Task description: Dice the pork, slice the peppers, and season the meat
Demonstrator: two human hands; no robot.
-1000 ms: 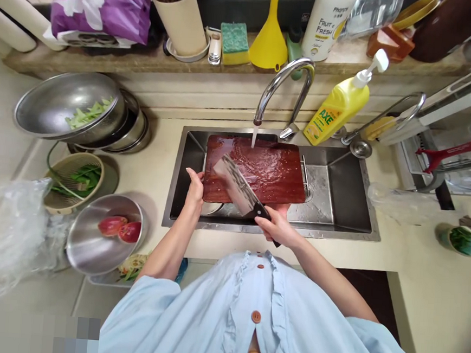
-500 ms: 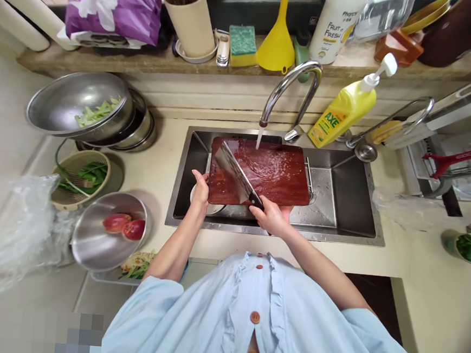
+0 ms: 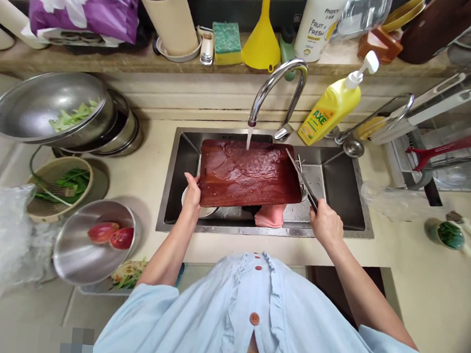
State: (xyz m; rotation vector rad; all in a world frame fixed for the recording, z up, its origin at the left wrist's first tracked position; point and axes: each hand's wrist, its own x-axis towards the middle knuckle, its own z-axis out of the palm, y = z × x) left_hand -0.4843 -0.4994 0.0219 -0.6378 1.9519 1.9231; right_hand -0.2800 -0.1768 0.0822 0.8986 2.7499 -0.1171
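Left hand [image 3: 192, 196] grips a board [image 3: 247, 180]; right hand [image 3: 327, 224] closes around a knife [image 3: 304, 179].
The left holds the board's left edge, fingers partly hidden, seemingly to steady it beneath the running water [image 3: 248, 139]; the right wraps the dark handle, thin metal blade angled far-left by the board's right edge, contact unclear. The rectangular, reddish-brown wooden board, glossy with wet, sits over the steel sink [image 3: 342, 193], a crumpled pink cloth [image 3: 270, 216] below its near edge. Beyond arches a shiny tap [image 3: 276, 73].

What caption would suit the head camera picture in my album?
Left hand holds a wet brown board under the running tap; right hand grips a knife.
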